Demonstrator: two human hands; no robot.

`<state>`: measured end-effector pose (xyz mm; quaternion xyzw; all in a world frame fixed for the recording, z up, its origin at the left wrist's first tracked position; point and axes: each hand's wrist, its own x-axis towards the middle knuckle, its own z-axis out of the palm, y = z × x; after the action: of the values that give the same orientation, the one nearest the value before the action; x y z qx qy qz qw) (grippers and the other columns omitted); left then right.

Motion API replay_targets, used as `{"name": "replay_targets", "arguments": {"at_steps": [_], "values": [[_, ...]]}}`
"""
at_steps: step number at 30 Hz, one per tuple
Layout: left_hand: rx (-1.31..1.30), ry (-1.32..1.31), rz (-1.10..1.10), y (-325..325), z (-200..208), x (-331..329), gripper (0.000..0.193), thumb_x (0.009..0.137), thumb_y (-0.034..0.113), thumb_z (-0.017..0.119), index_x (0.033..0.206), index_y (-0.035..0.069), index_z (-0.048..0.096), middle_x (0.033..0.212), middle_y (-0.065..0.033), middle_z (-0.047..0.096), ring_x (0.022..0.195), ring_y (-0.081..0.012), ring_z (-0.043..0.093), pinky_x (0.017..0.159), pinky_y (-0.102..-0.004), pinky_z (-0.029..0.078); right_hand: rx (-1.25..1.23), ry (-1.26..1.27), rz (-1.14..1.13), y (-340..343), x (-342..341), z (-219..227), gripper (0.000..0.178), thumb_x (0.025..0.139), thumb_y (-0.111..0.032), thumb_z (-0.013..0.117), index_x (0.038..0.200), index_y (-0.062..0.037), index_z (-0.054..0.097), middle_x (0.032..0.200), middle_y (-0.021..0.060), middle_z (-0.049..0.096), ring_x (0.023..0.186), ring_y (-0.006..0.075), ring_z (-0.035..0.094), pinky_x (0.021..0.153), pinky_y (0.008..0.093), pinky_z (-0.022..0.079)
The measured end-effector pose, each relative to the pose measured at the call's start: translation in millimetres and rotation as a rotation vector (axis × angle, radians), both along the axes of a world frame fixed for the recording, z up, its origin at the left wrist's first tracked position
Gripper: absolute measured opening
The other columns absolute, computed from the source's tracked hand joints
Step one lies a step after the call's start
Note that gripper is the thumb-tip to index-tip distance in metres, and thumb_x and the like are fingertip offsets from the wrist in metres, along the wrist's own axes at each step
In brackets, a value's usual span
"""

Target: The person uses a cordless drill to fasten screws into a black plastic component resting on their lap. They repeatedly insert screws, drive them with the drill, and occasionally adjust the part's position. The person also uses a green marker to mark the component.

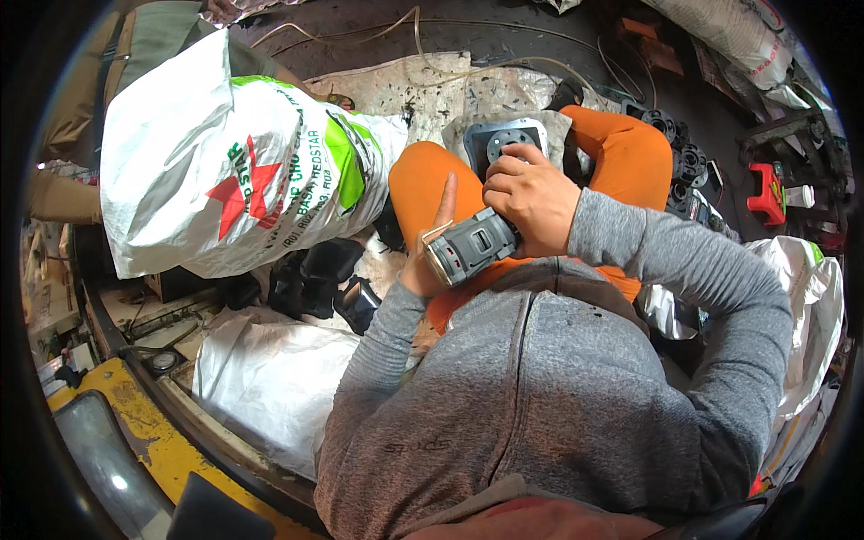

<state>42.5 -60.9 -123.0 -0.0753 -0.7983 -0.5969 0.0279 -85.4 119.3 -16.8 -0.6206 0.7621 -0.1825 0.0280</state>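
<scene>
Over my lap is a grey blocky device point(474, 243) with dark slots, which looks like the battery end of a cordless power tool. My left hand point(427, 261) cradles its near-left end, thumb stretched upward. At the other end my right hand point(533, 198) is closed, fingers curled over the tool and hiding most of its front. Just beyond my right fingers sits a dark round part with holes point(498, 142), in a pale squarish housing point(537, 131) between my knees. A grey cloth-like piece point(556, 135) lies under that housing.
A large white sack point(193, 171) stands at left, with black molded parts point(328, 270) below it. Several dark round parts point(691, 165) lie at right near a red stool-like item point(766, 193). A thin hose point(418, 40) crosses the floor. Another person's leg point(67, 193) shows far left.
</scene>
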Motion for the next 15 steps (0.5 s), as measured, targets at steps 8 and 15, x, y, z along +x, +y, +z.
{"name": "replay_targets", "arguments": {"at_steps": [8,15], "values": [[-0.031,-0.017,-0.049,11,0,6,0.108,0.075,0.016,0.078,0.151,0.003,0.001,0.095,-0.0056,0.07,0.081,-0.017,0.068,0.08,-0.0303,0.055,0.151,-0.154,0.046,5,1,-6,0.046,0.048,-0.028,0.077,0.085,-0.004,0.064,0.084,0.0096,0.065,0.094,0.0274,0.061,0.103,0.0486,0.032],[-0.176,0.087,-0.062,9,13,-2,0.105,0.076,0.02,0.077,0.15,0.001,0.004,0.099,-0.0072,0.07,0.083,-0.0195,0.068,0.086,-0.0324,0.053,0.334,-0.327,0.099,-1,-16,-9,0.049,0.045,-0.027,0.078,0.087,-0.006,0.063,0.082,0.0106,0.064,0.089,0.0294,0.062,0.105,0.0486,0.03]]}}
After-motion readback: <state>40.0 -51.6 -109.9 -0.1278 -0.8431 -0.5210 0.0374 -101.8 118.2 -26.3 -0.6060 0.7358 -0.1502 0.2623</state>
